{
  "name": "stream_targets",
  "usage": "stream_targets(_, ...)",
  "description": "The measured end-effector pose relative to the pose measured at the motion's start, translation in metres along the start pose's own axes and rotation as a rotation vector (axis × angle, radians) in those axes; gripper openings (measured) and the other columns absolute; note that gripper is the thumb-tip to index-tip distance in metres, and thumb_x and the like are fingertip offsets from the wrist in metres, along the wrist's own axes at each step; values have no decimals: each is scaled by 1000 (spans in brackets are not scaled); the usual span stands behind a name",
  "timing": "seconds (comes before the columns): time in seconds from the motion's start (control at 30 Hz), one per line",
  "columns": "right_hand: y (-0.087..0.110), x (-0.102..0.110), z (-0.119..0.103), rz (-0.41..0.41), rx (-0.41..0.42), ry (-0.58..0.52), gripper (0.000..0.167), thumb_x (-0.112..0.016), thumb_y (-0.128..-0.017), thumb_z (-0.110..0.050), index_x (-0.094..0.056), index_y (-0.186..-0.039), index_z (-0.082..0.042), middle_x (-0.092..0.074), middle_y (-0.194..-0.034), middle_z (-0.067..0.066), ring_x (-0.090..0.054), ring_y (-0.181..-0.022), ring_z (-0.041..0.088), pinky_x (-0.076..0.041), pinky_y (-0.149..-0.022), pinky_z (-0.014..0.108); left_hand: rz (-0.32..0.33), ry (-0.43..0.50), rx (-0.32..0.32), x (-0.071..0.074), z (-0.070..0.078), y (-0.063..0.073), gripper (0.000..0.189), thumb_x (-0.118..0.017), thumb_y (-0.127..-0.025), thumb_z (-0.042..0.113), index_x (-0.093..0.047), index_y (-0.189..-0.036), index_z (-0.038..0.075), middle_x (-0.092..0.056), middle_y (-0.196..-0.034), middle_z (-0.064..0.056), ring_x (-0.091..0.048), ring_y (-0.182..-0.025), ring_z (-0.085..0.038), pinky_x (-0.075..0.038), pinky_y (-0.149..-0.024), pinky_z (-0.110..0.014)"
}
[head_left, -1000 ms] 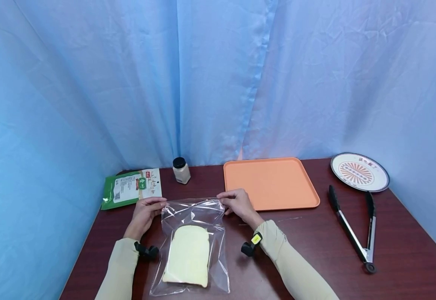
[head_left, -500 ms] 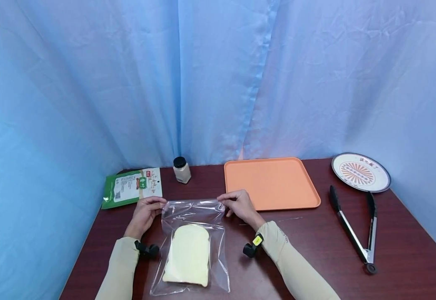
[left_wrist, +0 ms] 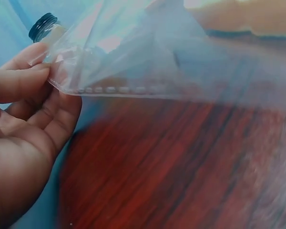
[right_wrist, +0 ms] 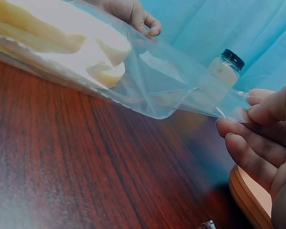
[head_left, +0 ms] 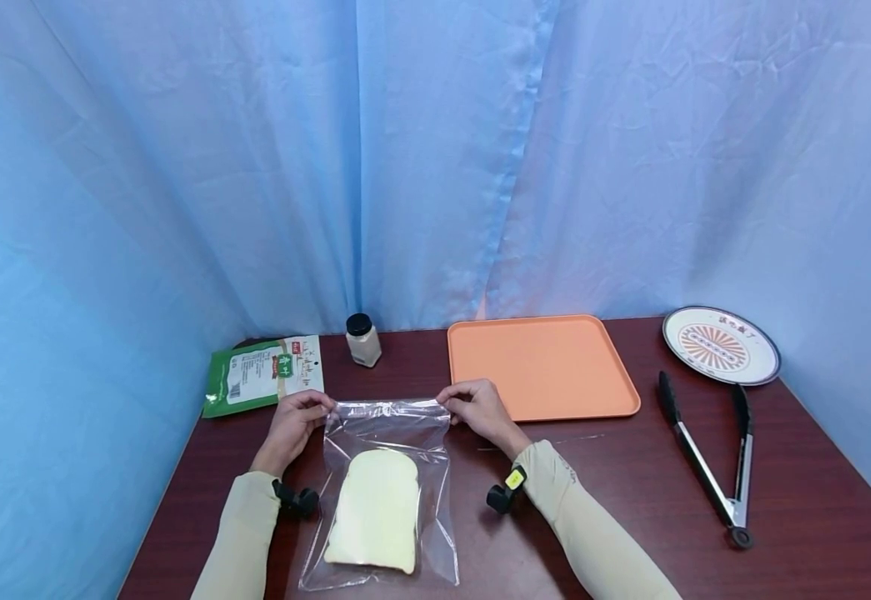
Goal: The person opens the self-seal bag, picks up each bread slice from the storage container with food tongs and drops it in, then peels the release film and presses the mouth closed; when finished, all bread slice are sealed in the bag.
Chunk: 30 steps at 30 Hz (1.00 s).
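Observation:
A clear plastic bag [head_left: 435, 533] lies on the table with bread [head_left: 375, 508] inside it; the right wrist view shows the bread [right_wrist: 62, 36] from the side, seemingly more than one slice. My left hand [head_left: 291, 429] pinches the bag's far left corner between thumb and fingers. At the far right corner, my right hand [head_left: 480, 412] pinches the film the same way. Between the two hands the bag's mouth edge is stretched straight and looks gathered or folded into a narrow band. The wrist views show the thumb and fingertips meeting on the film.
Behind the left hand lies a green and white packet [head_left: 262, 375]. A black-capped jar [head_left: 363, 343] stands beside it. Past my right hand is an orange tray [head_left: 543, 367]. Spread tongs [head_left: 705, 467] and a patterned plate [head_left: 720, 343] lie at the right. A thin clear strip [head_left: 578, 438] lies below the tray.
The bag's far edge has become flatter and straighter, with fewer loose creases above the bread. Both hands have shifted very slightly and keep their pinch on the corners.

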State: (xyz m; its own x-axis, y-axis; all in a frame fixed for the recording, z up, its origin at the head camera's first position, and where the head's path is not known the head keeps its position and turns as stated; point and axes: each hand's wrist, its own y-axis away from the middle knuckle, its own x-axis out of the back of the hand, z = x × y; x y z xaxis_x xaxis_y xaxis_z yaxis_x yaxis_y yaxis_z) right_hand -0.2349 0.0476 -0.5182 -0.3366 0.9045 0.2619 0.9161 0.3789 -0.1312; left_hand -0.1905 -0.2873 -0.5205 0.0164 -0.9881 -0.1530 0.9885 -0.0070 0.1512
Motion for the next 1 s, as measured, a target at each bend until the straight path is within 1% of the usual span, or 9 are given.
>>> stream_targets(0.1,-1,0,0,8,-11,25,16,-63,-87,3,-78,-92,0,-76,-82,16,-62,-56,6,-55,-57,21,17,-74,-13,0,0,-1,36,-49,-96,-11,-72,-79,12,-70,-84,7,-65,-80,-7,-56,-73,-19)
stream_targets(0.2,-2,1,0,15,-26,52,18,-62,-86,1,-79,-92,-3,-76,-79,12,-63,-57,6,-54,-57,19,41,-155,-28,0,-1,-3,33,-50,-95,-12,-72,-81,8,-69,-86,6,-64,-83,-7,-56,-75,-19)
stream_targets(0.33,-2,1,-1,-4,-54,28,19,-61,-88,0,-79,-95,-1,-77,-80,18,-67,-59,7,-57,-59,23,70,-252,-40,-1,0,-6,28,-51,-93,-12,-73,-82,2,-70,-88,3,-64,-85,-8,-55,-77,-18)
stream_targets(0.43,-3,1,-1,-15,-74,-8,20,-60,-91,-3,-78,-97,3,-76,-82,22,-68,-60,8,-59,-60,26,82,-315,-40,-3,0,-7,26,-51,-93,-12,-72,-83,0,-71,-91,-2,-63,-87,-8,-54,-79,-18)
stream_targets(0.57,-4,1,-1,-2,-104,-14,20,-62,-93,-11,-79,-96,0,-76,-80,19,-67,-58,7,-53,-55,20,92,-387,-45,-4,1,-8,24,-50,-92,-12,-72,-86,-3,-72,-95,-8,-62,-88,-8,-51,-80,-18)
stream_targets(0.7,-5,1,0,16,-115,12,19,-68,-92,-19,-80,-95,-4,-75,-76,15,-65,-55,8,-46,-51,17,91,-432,-45,-4,3,-7,21,-49,-93,-10,-70,-93,-9,-72,-97,-9,-61,-90,-8,-50,-82,-16)
stream_targets(0.83,-6,0,0,26,-114,34,21,-71,-91,-23,-81,-94,-5,-75,-73,11,-65,-54,8,-47,-52,18,87,-442,-49,-4,3,-6,21,-49,-94,-8,-70,-96,-11,-73,-100,-11,-61,-91,-7,-49,-83,-15)
stream_targets(1.0,-6,-1,-1,43,-111,90,20,-74,-89,-29,-82,-93,-11,-73,-67,4,-66,-53,9,-50,-54,20,82,-425,-89,-4,3,-6,21,-51,-94,-5,-71,-96,-12,-72,-103,-20,-62,-87,-4,-50,-81,-15)
